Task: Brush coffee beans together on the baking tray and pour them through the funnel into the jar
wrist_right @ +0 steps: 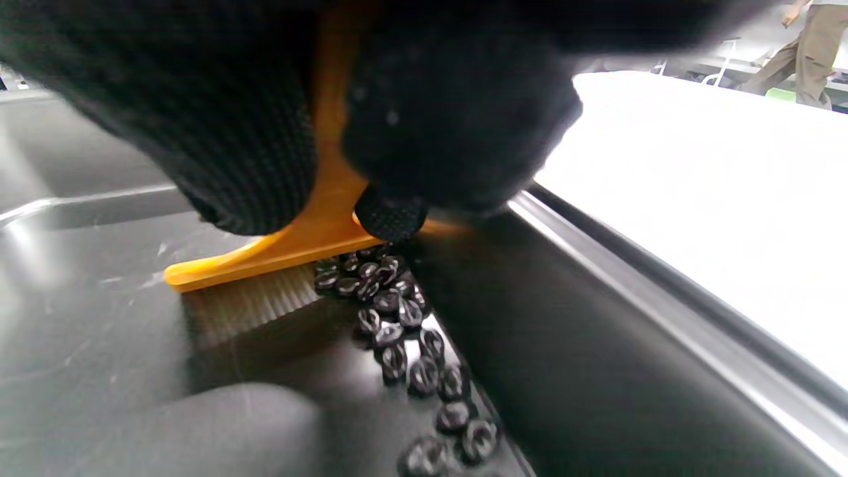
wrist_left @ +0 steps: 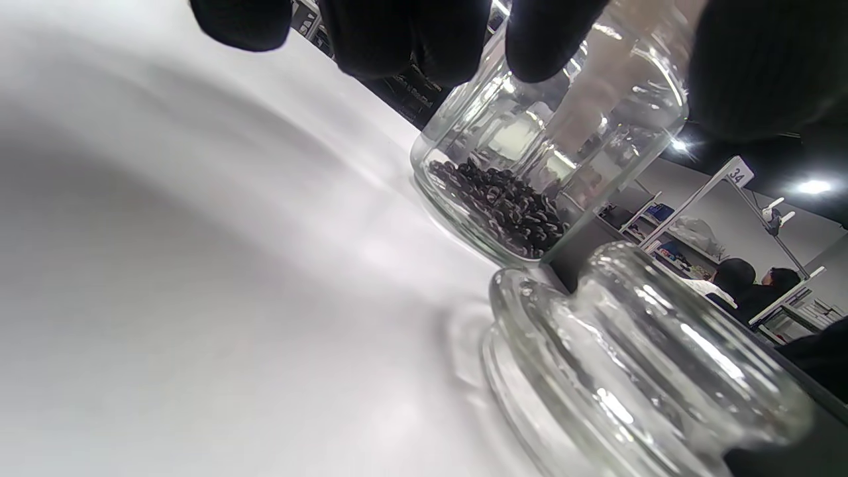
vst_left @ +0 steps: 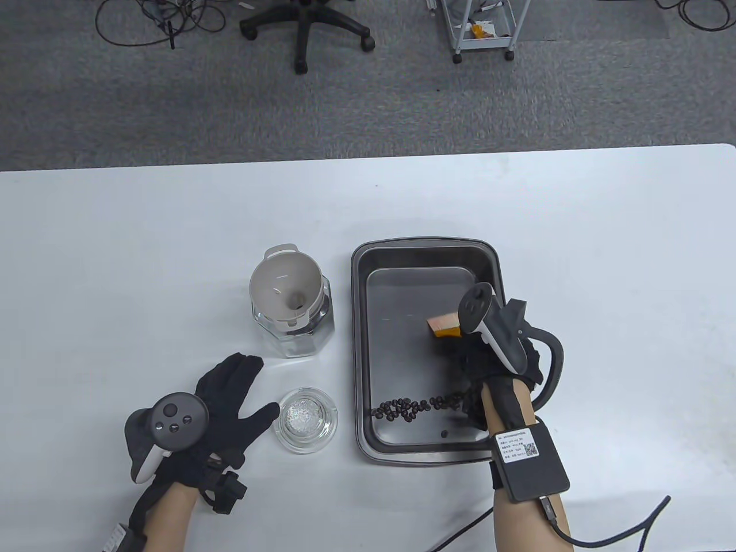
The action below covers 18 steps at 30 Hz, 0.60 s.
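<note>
while the right hand [vst_left: 489,351] grips the orange brush [vst_left: 441,326] low in the baking tray [vst_left: 368,322], its bristles herd the coffee beans [vst_left: 402,408] along the near wall, likely to mass them for one pour. the left hand [vst_left: 224,397] lies flat and released on the table [vst_left: 144,259] beside the glass lid [vst_left: 305,420]. the funnel [vst_left: 284,287] sits ready in the jar [vst_left: 296,336], which already holds some beans. the right wrist tag's print is too small to read.

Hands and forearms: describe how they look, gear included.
Both hands wear black knit gloves. The left hand carries a dark grey and white tracker with round buttons. The right hand has a similar tracker, and its bare forearm bears a black box with a white QR label and a black cable.
</note>
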{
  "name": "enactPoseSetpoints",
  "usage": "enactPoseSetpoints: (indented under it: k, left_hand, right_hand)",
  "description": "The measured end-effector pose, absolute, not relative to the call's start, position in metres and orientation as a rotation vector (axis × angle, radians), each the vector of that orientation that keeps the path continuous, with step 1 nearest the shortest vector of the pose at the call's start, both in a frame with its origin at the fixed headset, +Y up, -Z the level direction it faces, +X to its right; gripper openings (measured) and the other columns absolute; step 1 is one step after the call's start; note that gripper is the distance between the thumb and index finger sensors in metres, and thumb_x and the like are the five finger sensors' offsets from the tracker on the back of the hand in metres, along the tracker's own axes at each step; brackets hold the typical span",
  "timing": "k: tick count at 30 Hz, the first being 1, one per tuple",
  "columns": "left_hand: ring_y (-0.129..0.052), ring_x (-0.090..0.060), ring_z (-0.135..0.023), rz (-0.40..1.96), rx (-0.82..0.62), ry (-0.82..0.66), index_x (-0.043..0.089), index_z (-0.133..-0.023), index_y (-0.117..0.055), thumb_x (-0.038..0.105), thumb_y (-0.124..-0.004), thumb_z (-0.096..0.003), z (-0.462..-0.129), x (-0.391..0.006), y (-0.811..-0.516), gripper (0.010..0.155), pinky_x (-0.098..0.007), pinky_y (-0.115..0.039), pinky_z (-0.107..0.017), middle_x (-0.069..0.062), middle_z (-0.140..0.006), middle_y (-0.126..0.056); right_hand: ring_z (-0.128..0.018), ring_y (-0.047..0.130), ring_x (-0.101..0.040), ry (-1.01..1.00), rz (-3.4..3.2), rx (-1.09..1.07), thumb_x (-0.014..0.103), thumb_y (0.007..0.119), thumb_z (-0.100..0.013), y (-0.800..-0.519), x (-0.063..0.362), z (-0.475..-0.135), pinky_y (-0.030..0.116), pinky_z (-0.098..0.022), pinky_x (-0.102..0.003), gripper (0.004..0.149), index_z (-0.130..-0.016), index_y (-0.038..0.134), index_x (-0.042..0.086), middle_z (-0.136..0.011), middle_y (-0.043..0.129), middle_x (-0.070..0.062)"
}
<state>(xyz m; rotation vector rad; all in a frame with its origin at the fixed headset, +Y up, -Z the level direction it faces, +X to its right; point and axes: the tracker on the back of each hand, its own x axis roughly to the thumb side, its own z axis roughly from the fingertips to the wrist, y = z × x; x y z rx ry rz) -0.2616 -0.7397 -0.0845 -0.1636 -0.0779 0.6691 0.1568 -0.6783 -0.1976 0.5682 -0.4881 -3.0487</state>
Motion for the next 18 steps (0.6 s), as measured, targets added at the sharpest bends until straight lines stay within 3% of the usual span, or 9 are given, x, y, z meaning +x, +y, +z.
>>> enactPoseSetpoints:
  k: [18]
  left_hand:
    - [-0.052,-0.033,-0.115,0.654,-0.163,-0.084,0.043,-0.112,-0.048,0.078,-0.081,-0.0434,-0.084,-0.262,-0.739,0.083,-0.063,-0.049,-0.08,0.002,-0.124,-0.05]
  right_hand:
    - [-0.02,0.101,-0.009,-0.577,-3.008,0.567,0.046,0.098,-0.04,-0.676,0.157,-0.137,0.088,-0.004,-0.02,0.034,-0.07,0.104,0.033,-0.065,0.12,-0.011]
